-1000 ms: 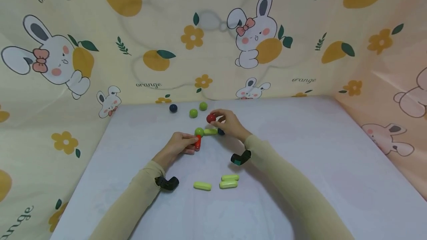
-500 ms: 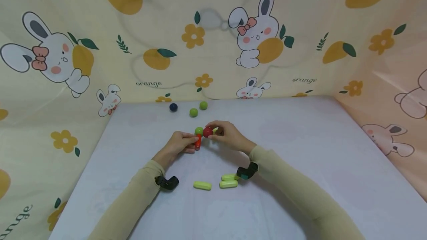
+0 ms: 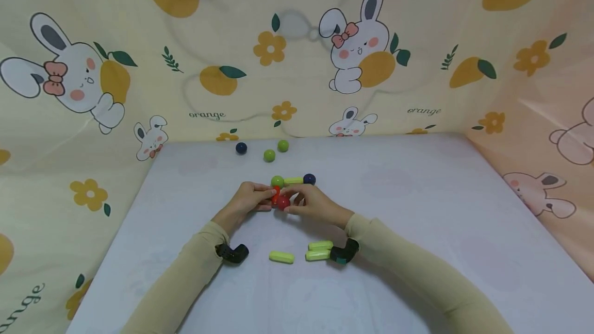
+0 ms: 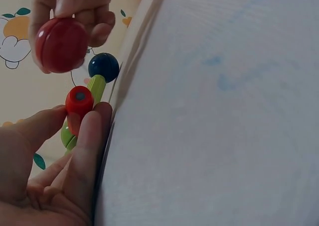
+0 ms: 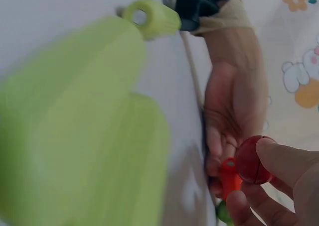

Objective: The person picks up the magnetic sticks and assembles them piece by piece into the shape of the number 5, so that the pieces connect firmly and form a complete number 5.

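Observation:
My left hand (image 3: 248, 199) pinches a short red stick (image 4: 79, 102) between thumb and fingers; a grey disc shows in its near end. The far end of that stick meets a light green ball (image 3: 277, 181). From the ball a light green stick (image 3: 293, 181) runs right to a dark blue ball (image 3: 309, 179). My right hand (image 3: 322, 205) holds a red ball (image 5: 251, 160) by thumb and fingertips, close to the red stick's near end. In the left wrist view a gap shows between the red ball and the stick.
Toward the back of the white table (image 3: 417, 195) lie a loose dark blue ball (image 3: 241, 148) and two green balls (image 3: 269, 155). Nearer me are a single light green stick (image 3: 281, 257) and two more side by side (image 3: 317, 255), close to the right wrist's camera. A printed cloth (image 3: 297, 81) hangs behind.
My right hand has brought the red ball toward me, from behind the green ball down to the red stick's near end. My left hand has stayed in place, holding the red stick.

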Motion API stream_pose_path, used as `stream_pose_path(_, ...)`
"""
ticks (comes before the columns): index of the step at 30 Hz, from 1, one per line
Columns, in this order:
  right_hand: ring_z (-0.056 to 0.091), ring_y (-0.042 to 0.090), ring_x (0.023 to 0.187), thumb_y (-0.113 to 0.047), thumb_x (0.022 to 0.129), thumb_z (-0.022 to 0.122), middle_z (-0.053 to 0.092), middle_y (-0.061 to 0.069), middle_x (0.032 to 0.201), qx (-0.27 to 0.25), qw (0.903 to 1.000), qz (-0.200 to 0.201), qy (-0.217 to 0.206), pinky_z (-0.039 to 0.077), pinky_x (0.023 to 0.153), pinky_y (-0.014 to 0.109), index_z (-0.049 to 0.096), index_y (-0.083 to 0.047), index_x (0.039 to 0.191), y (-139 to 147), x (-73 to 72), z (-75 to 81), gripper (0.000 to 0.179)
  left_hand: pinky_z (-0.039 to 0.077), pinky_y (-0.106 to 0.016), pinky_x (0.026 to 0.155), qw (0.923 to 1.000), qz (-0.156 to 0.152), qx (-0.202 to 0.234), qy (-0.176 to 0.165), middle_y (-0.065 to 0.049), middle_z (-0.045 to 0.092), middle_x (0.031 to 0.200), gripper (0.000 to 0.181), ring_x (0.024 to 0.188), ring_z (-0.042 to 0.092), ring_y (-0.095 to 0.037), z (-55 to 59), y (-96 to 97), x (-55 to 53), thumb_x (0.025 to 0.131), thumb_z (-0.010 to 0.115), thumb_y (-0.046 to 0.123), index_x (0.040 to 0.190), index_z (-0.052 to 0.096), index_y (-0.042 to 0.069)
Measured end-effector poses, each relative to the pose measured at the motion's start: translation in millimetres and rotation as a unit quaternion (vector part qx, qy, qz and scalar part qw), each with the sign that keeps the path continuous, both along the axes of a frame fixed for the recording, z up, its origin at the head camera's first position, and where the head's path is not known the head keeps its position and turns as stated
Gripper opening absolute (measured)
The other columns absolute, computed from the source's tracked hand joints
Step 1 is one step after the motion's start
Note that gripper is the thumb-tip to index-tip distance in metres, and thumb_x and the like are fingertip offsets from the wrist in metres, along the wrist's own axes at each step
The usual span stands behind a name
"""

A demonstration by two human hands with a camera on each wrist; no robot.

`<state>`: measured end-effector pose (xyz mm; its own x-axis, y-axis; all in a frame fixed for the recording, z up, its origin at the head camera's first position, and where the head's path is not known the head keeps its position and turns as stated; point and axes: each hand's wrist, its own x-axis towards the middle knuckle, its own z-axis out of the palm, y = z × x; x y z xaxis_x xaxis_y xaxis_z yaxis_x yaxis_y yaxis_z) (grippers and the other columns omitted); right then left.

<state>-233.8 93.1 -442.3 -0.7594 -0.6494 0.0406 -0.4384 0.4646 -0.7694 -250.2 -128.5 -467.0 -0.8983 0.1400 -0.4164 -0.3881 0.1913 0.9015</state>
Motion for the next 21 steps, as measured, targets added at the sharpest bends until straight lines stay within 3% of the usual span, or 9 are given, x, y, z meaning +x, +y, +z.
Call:
stream_pose_path(8,0.064,0.012,0.087,-0.012,0.092,0.074,0.070,0.010,0.121,0.001,0.9995,0.028,-0.017,0.053,0.080,0.021,0.065,-0.008,0.127,-7.1,8.6,-7.4,0.036,0.060,-0.022,0.070,0.9999,0.000,0.011,0.008,-0.011,0.074,0.105,0.034,0.074,0.071,-0.007,0.0,-0.2,0.9,0.097,0.069,0.016,0.124,0.067,-0.005)
stream_pose_path(12,0.064,0.012,0.088,-0.012,0.093,0.073,0.070,0.007,0.119,0.013,0.9995,0.023,-0.018,0.053,0.081,0.021,0.064,-0.010,0.127,-11.0,11.2,-6.9,0.035,0.060,-0.021,0.069,0.9998,-0.003,0.018,0.012,-0.012,0.074,0.106,0.035,0.076,0.072,-0.007,-0.4,-1.2,0.8,0.097,0.068,0.015,0.125,0.066,-0.007)
stream_pose_path(21,0.064,0.013,0.088,-0.011,0.093,0.073,0.070,0.004,0.114,0.032,0.9995,-0.001,-0.009,0.053,0.082,0.023,0.063,-0.012,0.123,-19.0,14.1,-5.0,0.032,0.058,-0.017,0.065,0.9991,-0.010,0.037,0.017,-0.001,0.073,0.091,0.036,0.074,0.070,-0.004,0.2,-2.0,2.3,0.097,0.068,0.013,0.125,0.065,-0.009)
